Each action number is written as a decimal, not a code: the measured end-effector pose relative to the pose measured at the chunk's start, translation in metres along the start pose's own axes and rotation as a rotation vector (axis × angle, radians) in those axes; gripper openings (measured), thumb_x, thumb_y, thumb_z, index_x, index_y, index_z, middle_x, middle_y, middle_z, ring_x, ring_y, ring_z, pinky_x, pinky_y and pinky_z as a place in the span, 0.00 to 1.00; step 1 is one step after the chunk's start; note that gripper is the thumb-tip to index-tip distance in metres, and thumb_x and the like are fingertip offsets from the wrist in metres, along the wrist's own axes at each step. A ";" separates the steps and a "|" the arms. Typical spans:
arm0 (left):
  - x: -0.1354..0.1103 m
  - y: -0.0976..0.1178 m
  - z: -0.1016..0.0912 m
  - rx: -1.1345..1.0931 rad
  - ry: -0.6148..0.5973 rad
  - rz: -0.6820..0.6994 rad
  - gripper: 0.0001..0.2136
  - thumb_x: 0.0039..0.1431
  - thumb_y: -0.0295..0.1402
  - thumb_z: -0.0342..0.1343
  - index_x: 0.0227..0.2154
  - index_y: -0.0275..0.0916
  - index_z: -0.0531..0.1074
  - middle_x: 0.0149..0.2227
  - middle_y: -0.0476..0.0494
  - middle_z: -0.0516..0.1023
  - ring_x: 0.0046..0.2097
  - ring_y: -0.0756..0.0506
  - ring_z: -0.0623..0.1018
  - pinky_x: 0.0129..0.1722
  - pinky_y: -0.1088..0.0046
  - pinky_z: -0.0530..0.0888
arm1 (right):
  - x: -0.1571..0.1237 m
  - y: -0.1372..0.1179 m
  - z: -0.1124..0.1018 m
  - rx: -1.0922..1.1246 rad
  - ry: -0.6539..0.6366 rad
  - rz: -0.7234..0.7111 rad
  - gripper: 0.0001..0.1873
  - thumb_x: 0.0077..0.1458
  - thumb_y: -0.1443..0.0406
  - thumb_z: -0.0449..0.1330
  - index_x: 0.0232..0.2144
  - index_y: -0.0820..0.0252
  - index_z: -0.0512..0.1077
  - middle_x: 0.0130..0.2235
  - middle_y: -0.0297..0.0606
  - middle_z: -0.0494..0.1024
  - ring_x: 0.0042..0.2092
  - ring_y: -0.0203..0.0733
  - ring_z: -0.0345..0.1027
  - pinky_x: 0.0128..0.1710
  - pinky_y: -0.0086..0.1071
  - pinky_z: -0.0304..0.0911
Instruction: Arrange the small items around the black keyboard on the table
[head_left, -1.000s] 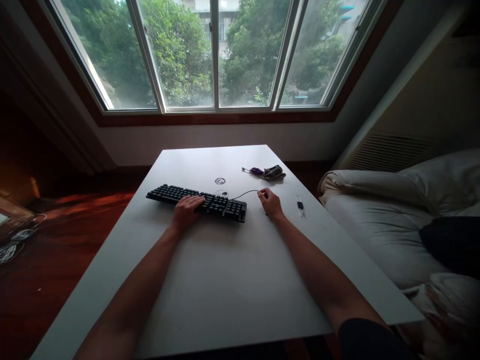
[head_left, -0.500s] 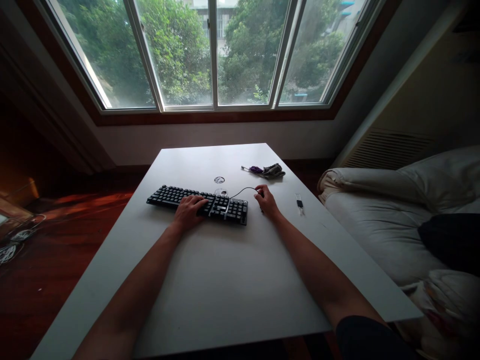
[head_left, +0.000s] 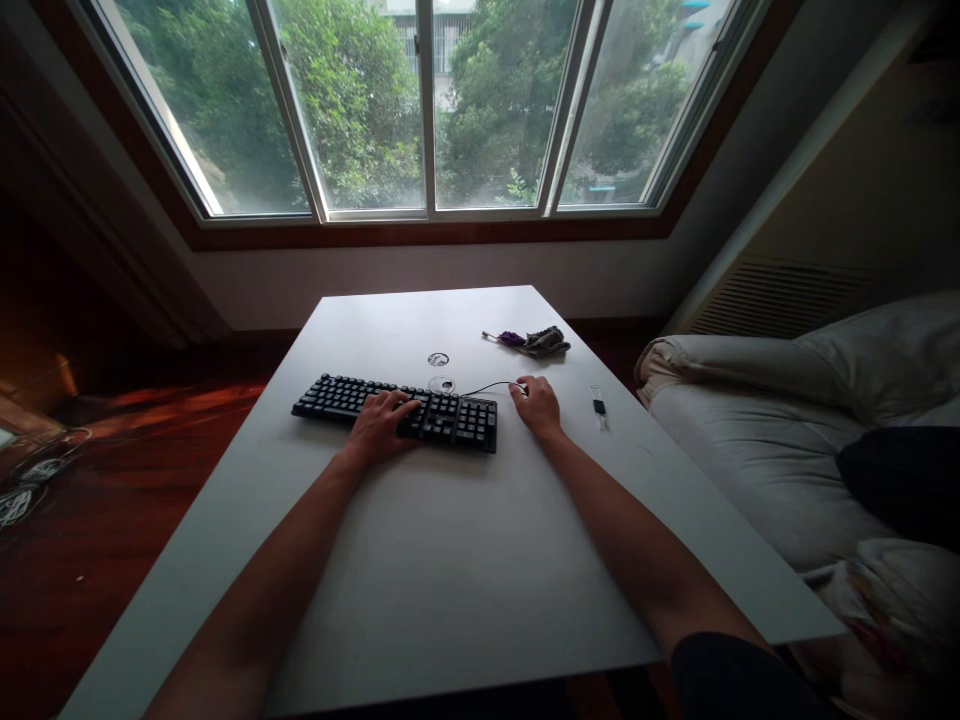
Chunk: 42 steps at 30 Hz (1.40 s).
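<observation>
A black keyboard (head_left: pixel 457 422) lies at a slight slant on a white table (head_left: pixel 450 560). My left hand (head_left: pixel 381 425) rests across its middle, fingers over the keys and thumb spread to the right. From the keyboard's far side a thin black cable (head_left: pixel 484 387) runs right to my right hand (head_left: pixel 535 402). That hand is just beyond the keyboard's right end, low over the table, its fingers curled and closed around the cable. The cable's end is hidden inside the hand.
Two clear round pieces (head_left: pixel 439 359) lie behind the keyboard. A grey and purple cloth bundle (head_left: pixel 544 342) sits at the far right of the table. A small clear and black item (head_left: pixel 598 405) is right of my right hand. A pale sofa (head_left: pixel 735 430) stands alongside.
The keyboard's right part has shifted slightly nearer to me, and the glare on its keys is gone. My right hand has moved slightly right and down, leaving the cable's arc flatter.
</observation>
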<state>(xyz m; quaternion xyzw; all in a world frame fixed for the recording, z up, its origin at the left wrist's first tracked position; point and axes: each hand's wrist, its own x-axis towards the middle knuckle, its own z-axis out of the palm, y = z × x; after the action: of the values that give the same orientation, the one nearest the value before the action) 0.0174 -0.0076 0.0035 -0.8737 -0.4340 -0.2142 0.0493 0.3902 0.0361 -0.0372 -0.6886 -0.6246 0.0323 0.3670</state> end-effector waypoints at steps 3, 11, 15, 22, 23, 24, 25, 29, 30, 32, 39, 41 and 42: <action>0.000 0.000 0.000 -0.001 0.002 0.011 0.36 0.47 0.50 0.69 0.61 0.50 0.70 0.57 0.38 0.71 0.57 0.31 0.68 0.57 0.51 0.64 | 0.000 0.001 0.000 -0.034 0.013 -0.010 0.19 0.64 0.53 0.54 0.46 0.58 0.76 0.45 0.47 0.73 0.45 0.50 0.67 0.46 0.39 0.62; 0.000 0.000 -0.002 -0.005 -0.016 0.012 0.37 0.47 0.51 0.70 0.61 0.50 0.70 0.57 0.38 0.71 0.57 0.32 0.68 0.58 0.51 0.64 | 0.001 -0.005 -0.017 -0.187 0.109 -0.013 0.16 0.65 0.57 0.51 0.35 0.58 0.75 0.39 0.47 0.75 0.42 0.50 0.67 0.41 0.38 0.59; 0.000 0.000 -0.002 -0.003 -0.021 0.007 0.37 0.47 0.51 0.70 0.61 0.50 0.70 0.57 0.38 0.70 0.57 0.32 0.68 0.58 0.51 0.64 | 0.001 -0.007 -0.026 -0.234 0.022 0.079 0.16 0.66 0.57 0.52 0.35 0.57 0.76 0.34 0.48 0.77 0.37 0.50 0.69 0.38 0.39 0.57; 0.000 0.000 -0.003 -0.013 -0.026 0.017 0.37 0.47 0.51 0.70 0.61 0.50 0.69 0.57 0.38 0.70 0.57 0.32 0.68 0.57 0.51 0.63 | 0.001 -0.011 -0.028 -0.349 -0.100 0.131 0.18 0.65 0.52 0.54 0.35 0.57 0.76 0.34 0.49 0.79 0.38 0.52 0.72 0.37 0.38 0.58; 0.000 0.000 -0.003 -0.015 -0.024 0.017 0.37 0.47 0.51 0.70 0.61 0.50 0.69 0.57 0.39 0.70 0.57 0.32 0.68 0.57 0.51 0.63 | 0.000 -0.013 -0.027 -0.352 -0.093 0.120 0.18 0.66 0.52 0.54 0.37 0.57 0.75 0.34 0.48 0.79 0.38 0.51 0.72 0.37 0.38 0.58; 0.000 0.000 -0.003 -0.017 -0.023 0.019 0.37 0.47 0.51 0.70 0.61 0.50 0.69 0.57 0.39 0.70 0.57 0.32 0.68 0.57 0.51 0.63 | -0.001 -0.014 -0.027 -0.350 -0.085 0.104 0.18 0.66 0.52 0.53 0.38 0.57 0.75 0.35 0.47 0.79 0.38 0.50 0.72 0.37 0.37 0.58; 0.000 0.000 -0.002 -0.018 -0.021 0.021 0.37 0.47 0.51 0.69 0.61 0.50 0.69 0.57 0.39 0.70 0.57 0.32 0.68 0.57 0.51 0.63 | -0.001 -0.015 -0.026 -0.341 -0.076 0.083 0.17 0.67 0.53 0.53 0.39 0.57 0.74 0.36 0.46 0.79 0.38 0.49 0.72 0.37 0.36 0.58; 0.000 -0.002 -0.001 -0.017 -0.018 0.032 0.36 0.48 0.51 0.69 0.60 0.49 0.70 0.56 0.39 0.70 0.56 0.32 0.68 0.56 0.51 0.64 | -0.004 -0.016 -0.022 -0.250 -0.067 -0.033 0.13 0.67 0.56 0.53 0.41 0.56 0.73 0.39 0.42 0.79 0.39 0.45 0.71 0.36 0.34 0.57; 0.000 -0.002 -0.001 -0.017 -0.018 0.034 0.36 0.48 0.52 0.69 0.60 0.49 0.70 0.56 0.39 0.70 0.56 0.32 0.68 0.56 0.52 0.64 | -0.004 -0.016 -0.020 -0.216 -0.074 -0.061 0.12 0.66 0.57 0.54 0.41 0.56 0.73 0.39 0.41 0.79 0.39 0.44 0.71 0.36 0.33 0.58; 0.000 -0.003 0.000 -0.019 -0.019 0.039 0.36 0.48 0.52 0.69 0.60 0.49 0.70 0.56 0.38 0.70 0.56 0.33 0.68 0.56 0.52 0.64 | -0.003 -0.014 -0.015 -0.149 -0.090 -0.104 0.10 0.65 0.58 0.55 0.41 0.56 0.74 0.40 0.40 0.78 0.39 0.43 0.70 0.38 0.33 0.59; 0.000 -0.002 -0.002 -0.020 -0.028 0.055 0.36 0.48 0.51 0.69 0.60 0.48 0.70 0.55 0.38 0.70 0.55 0.33 0.68 0.56 0.52 0.64 | -0.003 -0.008 -0.006 -0.005 -0.146 -0.234 0.12 0.63 0.59 0.58 0.45 0.55 0.76 0.46 0.40 0.78 0.44 0.44 0.72 0.46 0.35 0.65; 0.000 -0.002 -0.002 -0.023 -0.033 0.060 0.36 0.48 0.52 0.69 0.61 0.49 0.69 0.54 0.38 0.70 0.54 0.33 0.68 0.56 0.52 0.64 | -0.004 -0.008 -0.005 0.019 -0.169 -0.270 0.13 0.63 0.59 0.58 0.48 0.54 0.76 0.49 0.41 0.77 0.48 0.46 0.72 0.49 0.37 0.65; 0.000 -0.002 -0.003 -0.026 -0.037 0.063 0.36 0.48 0.52 0.69 0.61 0.49 0.69 0.54 0.38 0.70 0.54 0.33 0.68 0.56 0.52 0.64 | -0.004 -0.008 -0.004 0.034 -0.181 -0.289 0.14 0.63 0.59 0.58 0.49 0.54 0.75 0.50 0.41 0.77 0.49 0.46 0.72 0.51 0.37 0.65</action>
<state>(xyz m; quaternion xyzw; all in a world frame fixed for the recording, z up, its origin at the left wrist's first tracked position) 0.0155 -0.0070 0.0058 -0.8914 -0.4041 -0.2020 0.0369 0.3849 0.0303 -0.0315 -0.5797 -0.7470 0.0516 0.3214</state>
